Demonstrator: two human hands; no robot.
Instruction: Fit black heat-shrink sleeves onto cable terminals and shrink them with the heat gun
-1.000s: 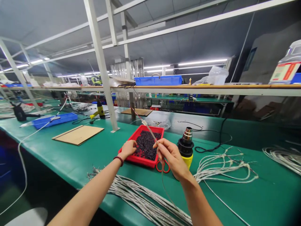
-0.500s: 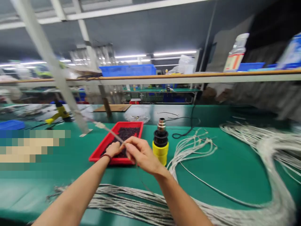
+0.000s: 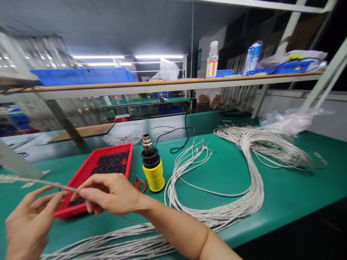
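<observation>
One red tray (image 3: 88, 167) contains black pieces (image 3: 110, 162). Right hand (image 3: 116, 195), pinching pale cable (image 3: 32, 181), partly obscures tray. Left hand (image 3: 29, 220): near cable, grip indeterminable. Yellow heat gun (image 3: 153, 173) stands right of tray.

Strip lights (image 3: 159, 56) glow near twelve o'clock beyond a long shelf (image 3: 173, 86); a pale post (image 3: 294, 23) slants at two o'clock

We can read no words, brands or numbers anywhere in view. At one o'clock, on the shelf (image 3: 176, 85), we see a clear bottle (image 3: 213, 57) with a red-and-cream label (image 3: 211, 68), its print too small and soft for us to make out. At two o'clock, a blue-and-white can (image 3: 253, 57) seems to carry pale lettering, though blur keeps us from spelling out any character.
</observation>
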